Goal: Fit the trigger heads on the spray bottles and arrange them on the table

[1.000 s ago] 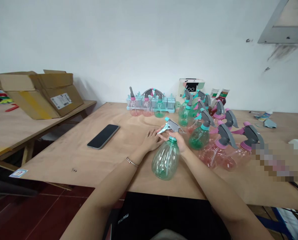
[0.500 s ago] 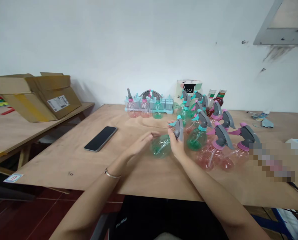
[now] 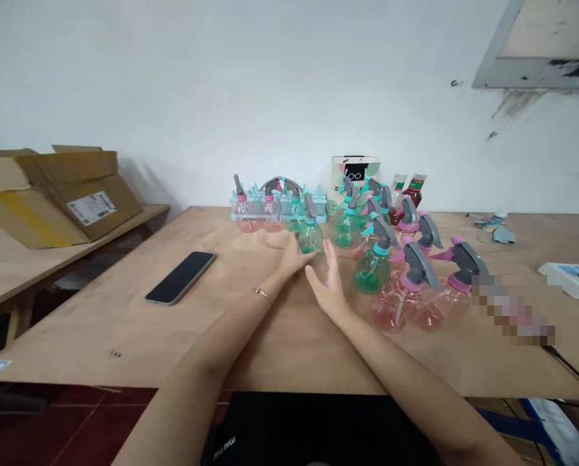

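Note:
A clear green spray bottle point(image 3: 311, 235) with a grey trigger head stands upright on the plywood table point(image 3: 250, 336), just in front of the back row of bottles. My left hand point(image 3: 293, 256) reaches out to it, fingers stretched, fingertips against its lower left side. My right hand point(image 3: 328, 286) hovers just short of the bottle with fingers straight and spread, holding nothing. A thin bracelet sits on my left wrist.
Several green and pink spray bottles point(image 3: 391, 259) crowd the table right of my hands, some lying down. More bottles stand by a light blue tray point(image 3: 279, 206) at the wall. A black phone point(image 3: 180, 278) lies to the left. A cardboard box point(image 3: 56, 194) rests on the side table.
The green bottle, held tilted near me by both hands, now stands upright farther back. My right hand has let go of its trigger head and opened.

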The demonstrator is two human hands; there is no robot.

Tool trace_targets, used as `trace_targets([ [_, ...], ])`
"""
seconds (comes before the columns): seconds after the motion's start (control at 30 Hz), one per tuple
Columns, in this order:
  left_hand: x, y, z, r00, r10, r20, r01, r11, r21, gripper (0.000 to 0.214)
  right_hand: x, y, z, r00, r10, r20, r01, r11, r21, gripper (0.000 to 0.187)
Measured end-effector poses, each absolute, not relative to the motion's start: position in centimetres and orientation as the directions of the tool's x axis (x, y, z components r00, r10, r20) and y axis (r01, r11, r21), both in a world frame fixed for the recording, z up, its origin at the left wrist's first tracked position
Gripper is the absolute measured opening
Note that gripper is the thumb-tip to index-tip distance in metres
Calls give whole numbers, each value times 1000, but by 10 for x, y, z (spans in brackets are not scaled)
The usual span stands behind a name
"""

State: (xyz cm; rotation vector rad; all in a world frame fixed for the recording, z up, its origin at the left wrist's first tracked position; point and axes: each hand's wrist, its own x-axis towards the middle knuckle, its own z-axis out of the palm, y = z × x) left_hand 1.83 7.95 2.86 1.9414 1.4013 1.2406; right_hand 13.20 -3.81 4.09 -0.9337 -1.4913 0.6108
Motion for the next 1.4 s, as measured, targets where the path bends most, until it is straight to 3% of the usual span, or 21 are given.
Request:
trace_targets([
  [0.2, 59, 129, 28, -89, 914, 395, 570, -278, 773, 86, 151, -43, 13, -186, 875, 447, 460, 480, -747, 64],
  [0.3, 75, 142, 31, -130, 939, 319, 608, -179, 774, 86, 158, -50, 9, -293, 916, 275, 692, 402, -600, 69],
  [0.4, 84, 152, 34, -182, 942, 282, 628, -110, 770, 80, 163, -58, 13, -367, 917, 153, 797, 395, -456, 67],
  [0.67, 79, 164, 25, -181, 925, 333, 637, -148, 757, 53, 170, -55, 18, -405, 909, 100, 837, 413, -358, 74],
  [0.83, 53, 154, 23, -196, 809, 555, 586, -357, 727, 20, 170, -51, 18, -403, 913, 72, 857, 403, -321, 76],
  [0.9, 42, 154, 31, -280, 710, 646, 569, -419, 708, 21, 170, -51, 19, -404, 913, 54, 861, 400, -315, 76],
  [1.0, 33, 164, 54, -412, 561, 718, 571, -454, 683, 42, 170, -53, 22, -405, 914, 26, 863, 392, -319, 76],
  [1.13, 34, 190, 91, -523, 561, 642, 582, -315, 750, 48, 172, -53, 25, -418, 909, -5, 858, 393, -332, 74],
  [1.27, 35, 208, 104, -541, 707, 455, 509, -156, 847, 48, 173, -52, 26, -433, 901, -15, 847, 402, -348, 73],
  [1.4, 30, 209, 93, -477, 763, 437, 459, -208, 864, 30, 174, -51, 25, -440, 898, -26, 843, 403, -356, 73],
])
